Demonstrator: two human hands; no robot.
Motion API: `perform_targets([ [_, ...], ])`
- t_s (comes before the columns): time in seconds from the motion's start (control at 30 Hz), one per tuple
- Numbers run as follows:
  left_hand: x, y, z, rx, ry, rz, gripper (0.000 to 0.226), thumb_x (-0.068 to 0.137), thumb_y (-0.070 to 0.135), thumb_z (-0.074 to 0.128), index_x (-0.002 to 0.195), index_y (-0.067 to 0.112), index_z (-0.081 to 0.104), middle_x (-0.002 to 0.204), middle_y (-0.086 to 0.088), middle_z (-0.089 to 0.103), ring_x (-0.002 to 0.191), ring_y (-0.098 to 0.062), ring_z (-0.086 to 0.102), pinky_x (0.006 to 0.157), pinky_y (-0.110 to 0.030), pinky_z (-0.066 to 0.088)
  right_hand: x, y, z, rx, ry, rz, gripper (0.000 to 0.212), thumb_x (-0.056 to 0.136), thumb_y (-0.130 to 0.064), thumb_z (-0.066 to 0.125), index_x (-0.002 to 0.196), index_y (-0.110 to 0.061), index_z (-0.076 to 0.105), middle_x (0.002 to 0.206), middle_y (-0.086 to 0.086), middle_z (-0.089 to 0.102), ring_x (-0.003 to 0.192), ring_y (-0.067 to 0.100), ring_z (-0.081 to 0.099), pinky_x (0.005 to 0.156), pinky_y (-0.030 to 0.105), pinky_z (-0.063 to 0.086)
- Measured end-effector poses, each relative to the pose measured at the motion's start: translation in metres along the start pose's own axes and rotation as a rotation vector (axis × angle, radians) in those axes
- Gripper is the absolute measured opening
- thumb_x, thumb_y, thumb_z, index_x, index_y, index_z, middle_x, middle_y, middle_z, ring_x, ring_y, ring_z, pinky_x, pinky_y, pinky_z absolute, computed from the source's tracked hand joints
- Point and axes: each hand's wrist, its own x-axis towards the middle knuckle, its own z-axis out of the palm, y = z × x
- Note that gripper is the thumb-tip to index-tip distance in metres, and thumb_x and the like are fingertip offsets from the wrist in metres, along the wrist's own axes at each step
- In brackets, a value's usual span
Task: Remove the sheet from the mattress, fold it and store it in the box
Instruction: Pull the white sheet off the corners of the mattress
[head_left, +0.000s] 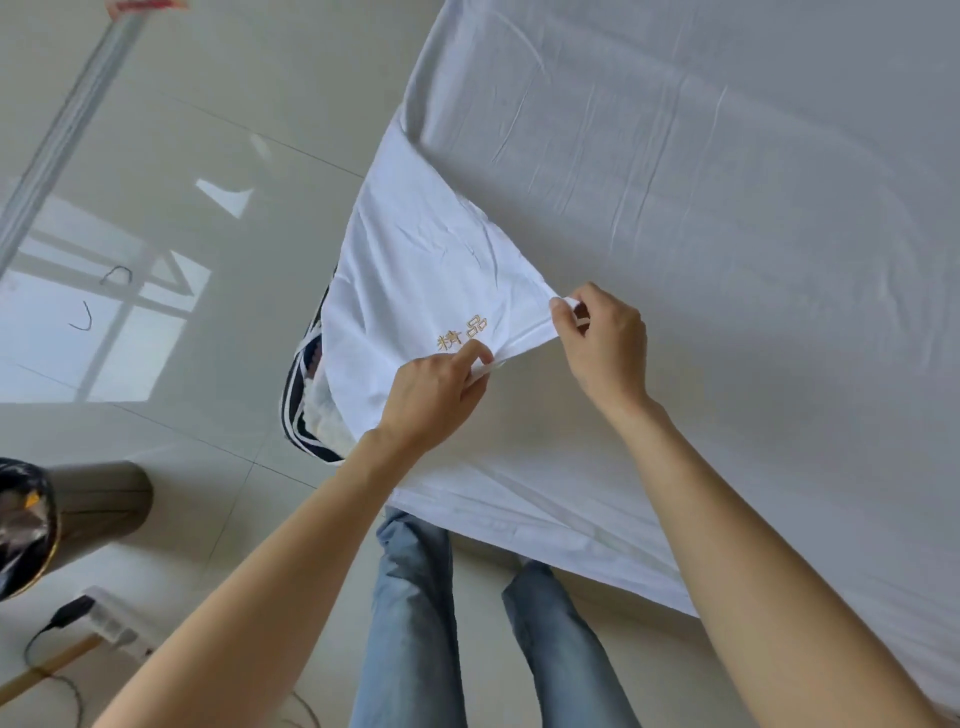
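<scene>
A white sheet (701, 218) covers the mattress, filling the right and upper part of the view. Its near-left corner is lifted and turned back, showing gold embroidered characters (462, 332) on the fabric. My left hand (434, 397) pinches the sheet's edge just below the embroidery. My right hand (605, 340) pinches the same edge a little further right and up. The dark striped corner of the mattress (304, 395) shows under the raised fabric. No box is in view.
Glossy pale floor tiles (171, 171) spread to the left. A round bin with a black liner (62, 519) stands at the lower left, with a power strip and cable (98, 618) near it. My legs in blue jeans (415, 597) stand against the bed's edge.
</scene>
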Motion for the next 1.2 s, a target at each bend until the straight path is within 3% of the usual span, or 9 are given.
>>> perform_targets([
  [0.2, -0.023, 0.123, 0.067, -0.014, -0.269, 0.120, 0.017, 0.082, 0.012, 0.054, 0.098, 0.013, 0.060, 0.052, 0.010, 0.038, 0.047, -0.017, 0.040, 0.050, -0.025, 0.038, -0.073, 0.111, -0.098, 0.077, 0.020, 0.067, 0.009, 0.072, -0.001, 0.067, 0.071, -0.006, 0.059, 0.075, 0.006, 0.060, 0.056, 0.017, 0.049, 0.055, 0.005, 0.033],
  [0.4, -0.027, 0.208, 0.122, -0.015, -0.678, 0.265, 0.025, 0.091, 0.040, 0.051, 0.105, 0.023, 0.061, 0.081, 0.008, 0.060, 0.076, -0.016, 0.060, 0.068, -0.025, 0.044, -0.156, 0.210, -0.150, 0.048, 0.049, 0.341, 0.016, 0.074, 0.004, 0.065, 0.077, -0.004, 0.052, 0.070, 0.003, 0.052, 0.058, 0.019, 0.046, 0.051, 0.020, 0.031],
  [0.47, -0.021, 0.224, 0.144, -0.018, -0.644, 0.328, 0.029, 0.092, 0.047, 0.047, 0.105, 0.026, 0.063, 0.094, 0.010, 0.065, 0.079, -0.012, 0.062, 0.068, -0.025, 0.047, -0.174, 0.238, -0.158, 0.063, 0.073, 0.406, 0.019, 0.079, 0.002, 0.064, 0.092, -0.004, 0.052, 0.078, 0.007, 0.060, 0.065, 0.020, 0.053, 0.060, 0.023, 0.037],
  [0.6, 0.014, 0.242, 0.184, -0.006, -0.366, 0.456, 0.030, 0.092, 0.016, 0.053, 0.122, 0.021, 0.056, 0.121, 0.001, 0.056, 0.081, -0.019, 0.065, 0.055, -0.031, 0.052, -0.187, 0.274, -0.150, 0.043, 0.073, 0.404, 0.033, 0.091, -0.006, 0.056, 0.124, -0.003, 0.052, 0.102, 0.011, 0.066, 0.089, 0.024, 0.062, 0.076, 0.029, 0.047],
  [0.73, 0.062, 0.254, 0.224, 0.279, -0.456, 0.536, 0.075, 0.078, -0.001, 0.060, 0.142, 0.024, 0.030, 0.147, 0.007, 0.030, 0.104, -0.023, 0.055, 0.060, -0.031, 0.049, -0.188, 0.294, -0.139, 0.006, 0.063, 0.437, 0.023, 0.093, -0.006, 0.050, 0.113, -0.006, 0.062, 0.102, 0.011, 0.062, 0.083, 0.027, 0.062, 0.072, 0.037, 0.051],
  [0.8, 0.080, 0.257, 0.238, 0.367, -0.508, 0.552, 0.077, 0.079, 0.003, 0.058, 0.146, 0.023, 0.023, 0.153, 0.007, 0.020, 0.101, -0.027, 0.056, 0.062, -0.034, 0.049, -0.189, 0.298, -0.136, -0.020, 0.063, 0.443, 0.018, 0.092, -0.006, 0.052, 0.107, -0.005, 0.063, 0.097, 0.011, 0.060, 0.075, 0.028, 0.061, 0.062, 0.033, 0.047],
  [0.87, 0.092, 0.268, 0.248, 0.435, -0.616, 0.551, 0.071, 0.085, 0.012, 0.054, 0.147, 0.022, 0.020, 0.154, 0.002, 0.019, 0.093, -0.033, 0.060, 0.069, -0.037, 0.048, -0.197, 0.308, -0.138, -0.063, 0.061, 0.474, 0.014, 0.091, -0.006, 0.053, 0.103, -0.004, 0.061, 0.094, 0.012, 0.059, 0.071, 0.029, 0.060, 0.057, 0.029, 0.039],
  [0.97, 0.097, 0.294, 0.255, 0.405, -0.699, 0.569, 0.045, 0.090, 0.018, 0.051, 0.134, 0.018, 0.043, 0.133, -0.007, 0.047, 0.093, -0.035, 0.062, 0.079, -0.041, 0.048, -0.216, 0.323, -0.149, -0.079, 0.088, 0.572, 0.013, 0.093, -0.008, 0.052, 0.102, -0.003, 0.058, 0.096, 0.013, 0.058, 0.073, 0.031, 0.059, 0.058, 0.029, 0.035],
  [1.2, 0.050, 0.404, 0.298, 0.154, -0.636, 0.912, 0.014, 0.090, 0.020, 0.058, 0.100, 0.012, 0.064, 0.095, -0.005, 0.062, 0.066, -0.026, 0.064, 0.054, -0.033, 0.050, -0.296, 0.387, -0.219, -0.089, 0.238, 0.817, 0.016, 0.094, -0.009, 0.049, 0.105, -0.005, 0.060, 0.099, 0.012, 0.062, 0.083, 0.030, 0.061, 0.065, 0.032, 0.043],
])
